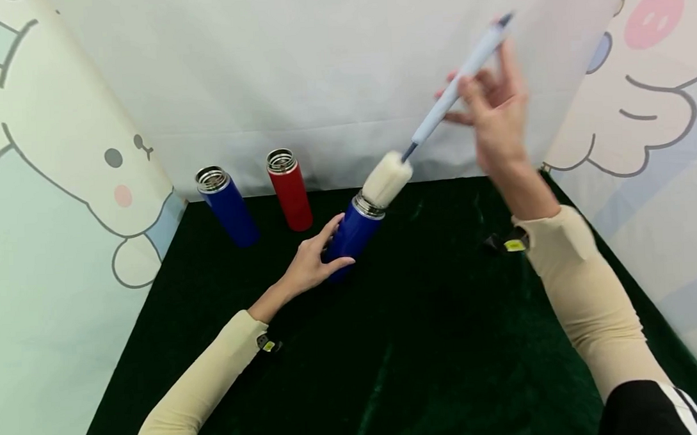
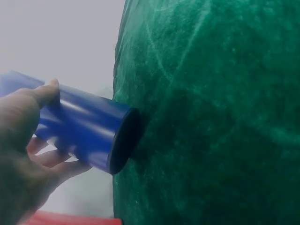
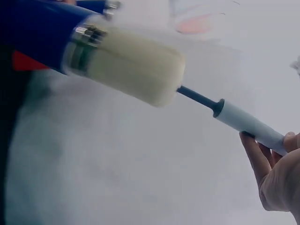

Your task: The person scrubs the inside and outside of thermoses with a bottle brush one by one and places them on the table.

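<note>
My left hand [image 1: 313, 259] grips a blue metal bottle [image 1: 353, 235] around its body. The bottle leans, its open steel mouth up and to the right; its dark base [image 2: 125, 140] meets the green cloth in the left wrist view. Up at the right, my right hand [image 1: 499, 113] pinches the pale blue handle [image 1: 445, 99] of a bottle brush between thumb and fingers. The brush's cream sponge head [image 3: 138, 65] stands at the bottle's mouth, mostly outside it, with a short dark rod joining head and handle.
Another blue bottle [image 1: 228, 209] and a red bottle [image 1: 290, 192] stand uncapped at the back left. Dark green velvety cloth [image 1: 422, 343] covers the table. A white curtain [image 1: 297, 72] hangs right behind, with cartoon-printed panels on both sides.
</note>
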`<state>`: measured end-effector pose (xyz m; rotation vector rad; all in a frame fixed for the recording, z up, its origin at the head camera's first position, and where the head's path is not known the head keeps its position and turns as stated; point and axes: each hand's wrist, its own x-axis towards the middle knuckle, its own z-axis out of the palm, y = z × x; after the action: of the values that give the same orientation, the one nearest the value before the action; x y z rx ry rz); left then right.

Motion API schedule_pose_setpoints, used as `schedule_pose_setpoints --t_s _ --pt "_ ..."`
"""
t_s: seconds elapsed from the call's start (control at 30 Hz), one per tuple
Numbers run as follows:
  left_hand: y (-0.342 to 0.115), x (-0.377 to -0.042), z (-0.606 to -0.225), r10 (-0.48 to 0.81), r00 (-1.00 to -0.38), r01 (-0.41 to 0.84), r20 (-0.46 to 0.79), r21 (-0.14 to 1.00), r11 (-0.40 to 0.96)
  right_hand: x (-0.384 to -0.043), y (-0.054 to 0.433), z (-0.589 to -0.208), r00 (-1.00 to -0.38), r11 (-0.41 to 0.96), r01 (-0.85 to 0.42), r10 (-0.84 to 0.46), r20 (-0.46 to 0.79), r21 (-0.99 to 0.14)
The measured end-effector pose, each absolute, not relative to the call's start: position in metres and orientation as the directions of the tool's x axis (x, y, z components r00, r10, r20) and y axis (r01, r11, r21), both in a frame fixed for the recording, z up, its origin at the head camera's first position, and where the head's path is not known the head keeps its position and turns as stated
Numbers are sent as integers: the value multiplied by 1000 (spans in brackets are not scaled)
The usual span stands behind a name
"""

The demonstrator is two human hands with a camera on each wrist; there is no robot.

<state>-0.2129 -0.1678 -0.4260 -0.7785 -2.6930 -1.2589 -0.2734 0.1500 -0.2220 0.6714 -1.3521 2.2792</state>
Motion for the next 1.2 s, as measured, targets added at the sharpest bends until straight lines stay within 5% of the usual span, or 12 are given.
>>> schedule_pose_setpoints --t_s 0.17,0.57,1.2 --pt "-178 -214 -426 348 -913 372 214 788 491 -269 168 -197 -731 -396 -670 203 651 -628" --pt "-175 -210 -428 408 -875 458 259 717 526 -281 154 -237 -883 -530 -437 97 460 -727" --pt "-174 -211 -431 412 -881 437 234 737 516 -286 141 -261 -855 -413 -456 -40 516 -788"
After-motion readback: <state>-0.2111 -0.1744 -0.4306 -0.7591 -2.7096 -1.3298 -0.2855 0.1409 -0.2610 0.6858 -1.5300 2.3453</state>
